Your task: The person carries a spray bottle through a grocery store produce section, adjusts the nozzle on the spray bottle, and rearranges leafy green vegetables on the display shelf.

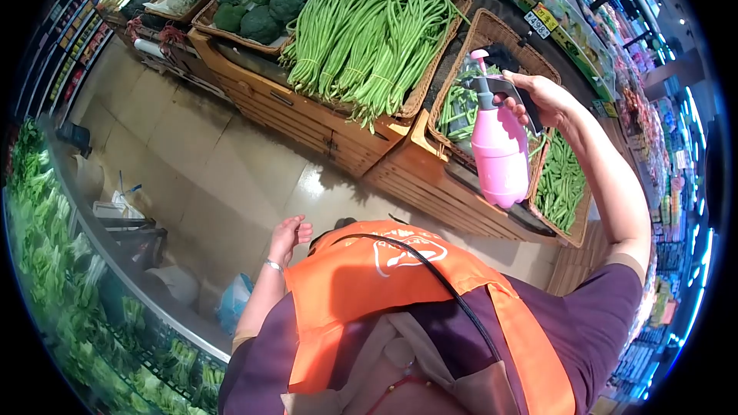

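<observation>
My right hand (pixel 530 100) grips the dark handle of a pink spray bottle (pixel 501 155), with the thumb near its pink pump knob. The bottle hangs over a wicker basket (pixel 492 31) that holds cut green vegetables (pixel 459 111), partly hidden behind the bottle. My left hand (pixel 289 235) is held low beside my orange apron (pixel 361 277), fingers loosely apart, with nothing in it. Left of the bottle, bundles of long green beans (pixel 369 31) fill a large wicker tray.
Broccoli (pixel 261 4) lies in a tray farther left. Shorter green pods (pixel 561 184) fill a basket at right. Wooden display cabinets (pixel 300 119) stand in front of me. A leafy-greens case (pixel 61 261) curves along the left, past the tiled floor (pixel 207 154). A price tag (pixel 540 21) stands behind the baskets.
</observation>
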The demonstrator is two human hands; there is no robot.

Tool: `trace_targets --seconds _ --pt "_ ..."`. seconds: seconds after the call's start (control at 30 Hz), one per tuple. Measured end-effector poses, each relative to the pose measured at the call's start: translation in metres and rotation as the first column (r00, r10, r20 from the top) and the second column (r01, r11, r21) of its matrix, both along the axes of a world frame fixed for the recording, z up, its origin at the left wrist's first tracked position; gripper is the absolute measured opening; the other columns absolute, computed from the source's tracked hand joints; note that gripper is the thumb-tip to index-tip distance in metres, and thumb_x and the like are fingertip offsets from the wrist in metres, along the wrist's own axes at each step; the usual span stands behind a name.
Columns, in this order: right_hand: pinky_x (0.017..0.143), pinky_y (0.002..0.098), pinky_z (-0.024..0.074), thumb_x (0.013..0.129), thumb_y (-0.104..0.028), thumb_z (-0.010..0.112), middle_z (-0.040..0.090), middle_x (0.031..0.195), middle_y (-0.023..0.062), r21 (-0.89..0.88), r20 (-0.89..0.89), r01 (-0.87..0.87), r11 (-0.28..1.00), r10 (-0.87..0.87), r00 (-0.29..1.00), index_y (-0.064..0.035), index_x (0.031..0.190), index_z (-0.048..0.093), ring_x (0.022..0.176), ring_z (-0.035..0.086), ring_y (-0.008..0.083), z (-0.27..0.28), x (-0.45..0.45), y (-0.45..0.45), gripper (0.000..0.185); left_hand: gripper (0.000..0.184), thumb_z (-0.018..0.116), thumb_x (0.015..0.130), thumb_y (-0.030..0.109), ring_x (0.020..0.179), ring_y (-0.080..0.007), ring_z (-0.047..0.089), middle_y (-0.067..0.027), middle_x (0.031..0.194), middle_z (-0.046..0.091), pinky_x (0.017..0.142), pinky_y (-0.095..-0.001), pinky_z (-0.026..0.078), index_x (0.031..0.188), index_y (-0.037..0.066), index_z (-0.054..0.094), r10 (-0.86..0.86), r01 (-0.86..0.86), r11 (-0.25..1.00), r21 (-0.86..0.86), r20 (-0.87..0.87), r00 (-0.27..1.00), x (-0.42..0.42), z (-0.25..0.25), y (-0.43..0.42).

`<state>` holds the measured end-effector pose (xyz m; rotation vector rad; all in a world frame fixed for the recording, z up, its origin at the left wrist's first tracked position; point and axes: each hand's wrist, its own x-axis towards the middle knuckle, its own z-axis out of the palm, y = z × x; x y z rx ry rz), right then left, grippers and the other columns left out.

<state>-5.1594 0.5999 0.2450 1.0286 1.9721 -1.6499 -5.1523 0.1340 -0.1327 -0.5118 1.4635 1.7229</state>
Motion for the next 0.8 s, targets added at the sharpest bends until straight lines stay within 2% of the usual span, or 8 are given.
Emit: trace_targets --seconds 0.13,0.33,0.47,0.53,0.57,0.7,0.8 --pt "0.044 0.019 0.0367 0.097 -0.038 0.043 0.052 0.063 -0.0028 0.074 -0.039 -0.013 0.997 0.016 0.999 0.0007 0.089 0.058 0.049 0.042 0.0036 0.002 0.0 0.001 0.042 0.028 0.046 0.095 0.018 0.071 -0.0176 0.064 -0.0134 0.089 0.066 0.062 -0.0291 0.055 0.113 -0.003 0.053 0.004 -0.004 1.0 -0.003 -0.005 1.0 0.001 0.002 -0.003" --pt "0.043 0.0187 0.0365 0.098 -0.037 0.038 0.05 0.059 -0.0064 0.097 -0.22 0.124 0.988 -0.1 0.97 -0.0026 0.087 0.058 0.046 0.041 0.0028 0.02 -0.022 0.033 0.041 0.028 0.046 0.095 0.018 0.072 -0.0175 0.065 -0.0128 0.088 0.066 0.061 -0.0287 0.055 0.111 -0.002 0.055 0.01 -0.01 1.0 -0.021 0.008 1.0 0.01 -0.003 -0.009" --pt "0.044 0.0191 0.0396 0.097 -0.038 0.041 0.051 0.061 -0.0059 0.196 -0.292 0.034 0.98 0.025 0.956 -0.0055 0.086 0.056 0.048 0.046 0.0029 0.043 -0.056 0.039 0.037 0.028 0.046 0.095 0.019 0.071 -0.0173 0.065 -0.0129 0.087 0.065 0.06 -0.0282 0.055 0.112 -0.002 0.054 0.009 -0.009 1.0 -0.011 -0.004 1.0 0.012 -0.002 -0.01" --pt "0.043 0.0193 0.0396 0.097 -0.037 0.044 0.052 0.061 -0.0052 0.227 -0.328 0.073 0.971 0.006 0.945 -0.0067 0.085 0.055 0.049 0.047 0.0032 0.057 -0.074 0.029 0.034 0.028 0.046 0.095 0.018 0.071 -0.0174 0.065 -0.013 0.087 0.066 0.061 -0.028 0.055 0.112 -0.002 0.054 0.025 -0.025 1.0 -0.002 -0.007 1.0 0.013 -0.004 -0.012" --pt "0.043 0.0201 0.0394 0.096 -0.037 0.046 0.053 0.062 -0.0046 0.241 -0.315 0.03 0.97 0.049 0.948 -0.0078 0.085 0.054 0.051 0.049 0.0036 0.062 -0.084 0.032 0.032 0.028 0.046 0.095 0.018 0.071 -0.0175 0.065 -0.013 0.087 0.066 0.061 -0.0281 0.055 0.112 -0.003 0.054 0.036 -0.036 0.999 -0.001 -0.01 0.999 0.014 -0.005 -0.013" --pt "0.043 0.022 0.0387 0.095 -0.037 0.046 0.051 0.063 -0.0009 0.388 -0.241 -0.067 0.919 0.171 0.955 -0.0048 0.085 0.055 0.05 0.046 0.0077 0.079 -0.123 0.023 0.035 0.029 0.045 0.095 0.018 0.072 -0.018 0.065 -0.0132 0.088 0.065 0.062 -0.0285 0.055 0.113 -0.004 0.053 0.07 -0.07 0.998 -0.002 0.004 0.998 0.024 -0.01 -0.021" --pt "0.043 0.0223 0.0379 0.095 -0.038 0.047 0.05 0.064 -0.0012 0.383 -0.287 -0.102 0.918 0.224 0.931 -0.0036 0.086 0.056 0.05 0.044 0.0071 0.082 -0.14 0.003 0.037 0.031 0.045 0.096 0.019 0.073 -0.0184 0.064 -0.0136 0.09 0.065 0.063 -0.0288 0.056 0.115 -0.005 0.052 0.089 -0.089 0.996 -0.004 0.016 0.996 0.034 -0.014 -0.024"
